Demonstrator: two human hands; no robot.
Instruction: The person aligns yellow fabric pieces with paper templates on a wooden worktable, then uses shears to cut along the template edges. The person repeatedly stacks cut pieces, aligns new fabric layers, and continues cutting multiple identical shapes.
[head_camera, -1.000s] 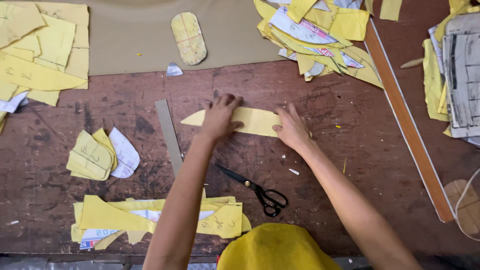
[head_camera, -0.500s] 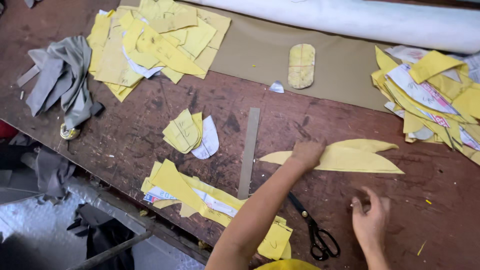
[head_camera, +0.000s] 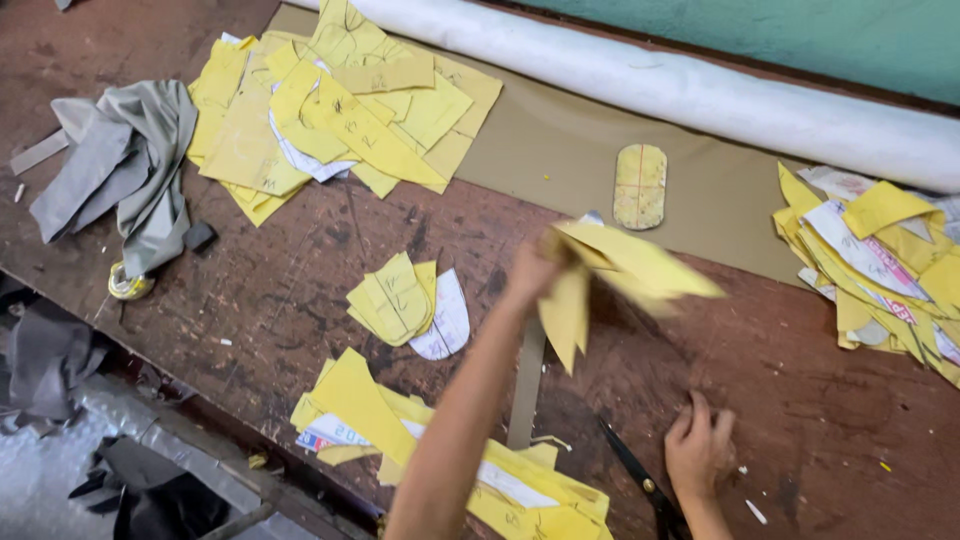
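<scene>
Left grip (head_camera: 535, 272) has the yellow pattern (head_camera: 620, 268) pinched and lifted off the bench (head_camera: 800, 360), blurry, just over the grey strip (head_camera: 527, 385). Scissors (head_camera: 640, 480) lie right of that strip. Right grip (head_camera: 697, 450) is flat on the bench beside the scissors, fingers spread, holding nothing.

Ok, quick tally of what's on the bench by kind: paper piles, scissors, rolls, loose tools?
Piles of yellow paper patterns: 4 (top, right, middle, near edge)
Yellow piece in the left hand: 1
Scissors: 1
White roll: 1
Grey strip: 1
Grey cloth: 1
Oval template: 1
Total: 10
</scene>
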